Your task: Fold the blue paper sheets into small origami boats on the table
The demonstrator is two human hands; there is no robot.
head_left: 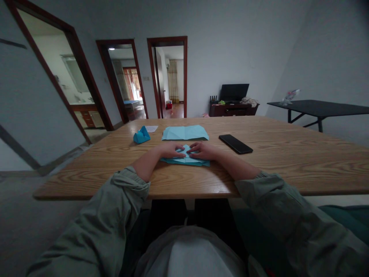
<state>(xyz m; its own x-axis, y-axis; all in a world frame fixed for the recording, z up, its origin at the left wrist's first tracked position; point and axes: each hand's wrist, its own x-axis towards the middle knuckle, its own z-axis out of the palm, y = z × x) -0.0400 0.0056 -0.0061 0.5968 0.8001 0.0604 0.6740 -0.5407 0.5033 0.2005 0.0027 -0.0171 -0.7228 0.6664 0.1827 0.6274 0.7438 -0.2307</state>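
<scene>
A light blue sheet of folded paper (191,160) lies flat on the wooden table (173,181) in front of me, with creases and a raised fold near its middle. From the left, my left hand (172,150) rests on it, fingers stretched out and palm down. My right hand (203,151) lies on its right half with the fingers spread, pressing on the paper. The fingertips of both hands come close together at the centre fold. Parts of the paper are hidden beneath the hands.
Beyond my hands lies another creased light blue sheet (185,132). A darker blue folded paper shape (141,135) stands at the left by a small white paper slip (151,129). To the right is a black phone (235,144). A black table (319,107) stands farther right.
</scene>
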